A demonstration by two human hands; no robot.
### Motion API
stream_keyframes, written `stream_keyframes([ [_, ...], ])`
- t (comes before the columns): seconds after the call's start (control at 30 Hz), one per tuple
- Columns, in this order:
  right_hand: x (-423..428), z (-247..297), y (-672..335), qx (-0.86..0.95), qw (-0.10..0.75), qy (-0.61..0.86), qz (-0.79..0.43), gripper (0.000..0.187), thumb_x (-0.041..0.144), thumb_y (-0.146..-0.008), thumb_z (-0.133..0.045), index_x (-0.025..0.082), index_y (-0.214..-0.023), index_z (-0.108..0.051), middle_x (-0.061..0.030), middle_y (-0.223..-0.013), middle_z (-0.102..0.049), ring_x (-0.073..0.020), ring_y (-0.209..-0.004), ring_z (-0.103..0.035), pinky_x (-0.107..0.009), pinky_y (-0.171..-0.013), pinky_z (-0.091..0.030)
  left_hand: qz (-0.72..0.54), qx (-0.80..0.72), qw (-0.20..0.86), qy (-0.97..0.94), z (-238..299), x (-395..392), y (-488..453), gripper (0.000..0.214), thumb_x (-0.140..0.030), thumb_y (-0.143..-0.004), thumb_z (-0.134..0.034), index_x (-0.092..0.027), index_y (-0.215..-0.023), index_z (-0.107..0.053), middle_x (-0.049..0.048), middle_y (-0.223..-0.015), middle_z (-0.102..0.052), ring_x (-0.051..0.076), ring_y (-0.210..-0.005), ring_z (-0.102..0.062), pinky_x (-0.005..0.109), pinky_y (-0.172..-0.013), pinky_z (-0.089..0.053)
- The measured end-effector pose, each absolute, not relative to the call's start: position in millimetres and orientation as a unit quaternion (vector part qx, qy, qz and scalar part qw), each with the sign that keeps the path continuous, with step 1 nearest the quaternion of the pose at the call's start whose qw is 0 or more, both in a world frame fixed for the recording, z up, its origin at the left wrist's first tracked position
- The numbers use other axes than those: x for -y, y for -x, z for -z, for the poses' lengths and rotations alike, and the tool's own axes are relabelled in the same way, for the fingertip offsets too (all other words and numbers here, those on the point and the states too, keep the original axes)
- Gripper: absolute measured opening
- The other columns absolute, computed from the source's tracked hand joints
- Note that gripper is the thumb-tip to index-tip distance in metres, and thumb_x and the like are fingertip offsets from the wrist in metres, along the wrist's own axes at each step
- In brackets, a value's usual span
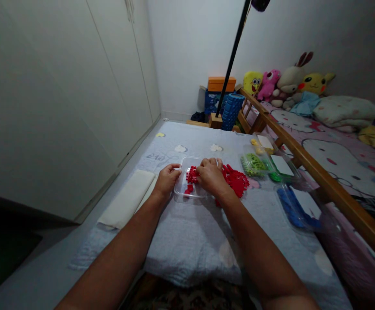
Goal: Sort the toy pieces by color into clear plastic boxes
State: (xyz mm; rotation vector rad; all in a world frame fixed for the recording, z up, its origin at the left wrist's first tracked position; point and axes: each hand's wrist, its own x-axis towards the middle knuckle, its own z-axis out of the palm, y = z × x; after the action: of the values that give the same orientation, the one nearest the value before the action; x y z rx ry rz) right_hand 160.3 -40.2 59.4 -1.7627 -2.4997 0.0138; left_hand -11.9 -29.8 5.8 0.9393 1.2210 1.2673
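Red pieces (192,174) lie in a clear tub (180,185) between your hands, with a loose red pile (238,183) just right of it. Your left hand (167,180) is at the tub's left rim; whether it pinches, I cannot tell. Your right hand (212,175) curls over the tub, fingertips hidden, its grip equally unclear. Pale blue cloth (187,241) covers the surface before you, between a white cupboard (77,107) and a wooden bed rail (292,150). Stuffed toys (269,84) line the wall. Your right wrist partly hides the pile, a black pole (234,58) runs out of view overhead, and the lower-left corner is too dark to read.
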Motion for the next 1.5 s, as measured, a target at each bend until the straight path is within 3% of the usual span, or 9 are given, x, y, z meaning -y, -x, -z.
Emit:
stream_keyframes([
  [0.13,37,-60,-161,0.817,0.035,0.575,-0.012,0.025,0.026,-0.095,-0.059,0.023,-0.107,-0.081,-0.0146,-0.123,-0.065,-0.0344,-0.122,-0.046,-0.056,-0.113,-0.025,-0.532,-0.516,0.540,-0.398,-8,30,12,0.038,-0.031,-0.060,-0.070,-0.015,-0.095,-0.068,-0.0069,-0.055,-0.053,0.010,-0.047,-0.043,0.022,-0.047,-0.032],
  [0.37,4,-65,-194,0.741,0.115,0.660,-0.035,0.031,0.027,-0.101,-0.051,0.024,-0.119,-0.076,-0.0123,-0.126,-0.067,-0.0294,-0.120,-0.053,-0.041,-0.101,-0.040,-0.534,-0.516,0.545,-0.390,-5,29,12,0.040,-0.033,-0.059,-0.073,-0.015,-0.095,-0.067,-0.0052,-0.062,-0.058,0.010,-0.049,-0.045,0.022,-0.047,-0.034],
  [0.53,-25,-47,-212,0.705,0.037,0.706,-0.057,0.039,0.018,-0.098,-0.048,0.025,-0.126,-0.073,-0.0107,-0.137,-0.066,-0.0315,-0.122,-0.055,-0.041,-0.099,-0.044,-0.537,-0.519,0.541,-0.387,-4,29,11,0.041,-0.033,-0.058,-0.073,-0.015,-0.094,-0.068,-0.0054,-0.061,-0.057,0.009,-0.048,-0.044,0.022,-0.047,-0.033],
  [0.7,-37,-31,-205,0.745,-0.020,0.663,-0.072,0.048,0.017,-0.098,-0.043,0.032,-0.138,-0.065,-0.0100,-0.144,-0.061,-0.0334,-0.126,-0.055,-0.045,-0.099,-0.045,-0.534,-0.520,0.545,-0.384,-5,30,11,0.042,-0.033,-0.058,-0.073,-0.015,-0.095,-0.068,-0.0055,-0.060,-0.056,0.010,-0.048,-0.045,0.022,-0.047,-0.033],
  [0.97,-31,-32,-206,0.744,-0.018,0.666,-0.059,0.037,0.014,-0.095,-0.050,0.022,-0.124,-0.072,-0.0142,-0.124,-0.072,-0.0270,-0.115,-0.064,-0.034,-0.093,-0.046,-0.538,-0.516,0.541,-0.390,-4,29,12,0.039,-0.032,-0.059,-0.072,-0.015,-0.094,-0.068,-0.0046,-0.061,-0.057,0.010,-0.049,-0.046,0.022,-0.047,-0.033],
  [1.17,-4,-57,-221,0.744,0.141,0.646,-0.091,0.031,0.015,-0.091,-0.057,0.014,-0.119,-0.072,-0.0129,-0.120,-0.071,-0.0206,-0.111,-0.064,-0.028,-0.097,-0.044,-0.535,-0.512,0.547,-0.390,-2,29,12,0.042,-0.032,-0.060,-0.073,-0.015,-0.098,-0.068,-0.0050,-0.060,-0.057,0.010,-0.048,-0.045,0.022,-0.046,-0.033],
  [1.3,31,-69,-207,0.770,0.209,0.584,-0.149,0.039,0.012,-0.088,-0.057,0.018,-0.126,-0.065,-0.0090,-0.117,-0.071,-0.0189,-0.104,-0.064,-0.029,-0.094,-0.045,-0.530,-0.511,0.556,-0.386,0,28,11,0.043,-0.033,-0.059,-0.074,-0.015,-0.098,-0.068,-0.0030,-0.063,-0.061,0.012,-0.050,-0.050,0.022,-0.047,-0.035],
  [1.37,48,-70,-193,0.785,0.190,0.567,-0.159,0.043,0.010,-0.086,-0.058,0.019,-0.128,-0.062,-0.0077,-0.117,-0.071,-0.0195,-0.104,-0.063,-0.031,-0.093,-0.044,-0.531,-0.509,0.556,-0.387,0,28,11,0.043,-0.033,-0.059,-0.075,-0.015,-0.098,-0.068,-0.0034,-0.062,-0.060,0.011,-0.049,-0.049,0.022,-0.047,-0.035],
  [1.5,65,-64,-170,0.801,0.106,0.582,-0.094,0.025,0.023,-0.093,-0.058,0.020,-0.117,-0.067,-0.0104,-0.116,-0.071,-0.0272,-0.108,-0.059,-0.040,-0.095,-0.039,-0.533,-0.508,0.551,-0.393,-1,29,11,0.042,-0.033,-0.059,-0.074,-0.015,-0.096,-0.067,-0.0043,-0.061,-0.059,0.011,-0.048,-0.048,0.022,-0.047,-0.035],
])
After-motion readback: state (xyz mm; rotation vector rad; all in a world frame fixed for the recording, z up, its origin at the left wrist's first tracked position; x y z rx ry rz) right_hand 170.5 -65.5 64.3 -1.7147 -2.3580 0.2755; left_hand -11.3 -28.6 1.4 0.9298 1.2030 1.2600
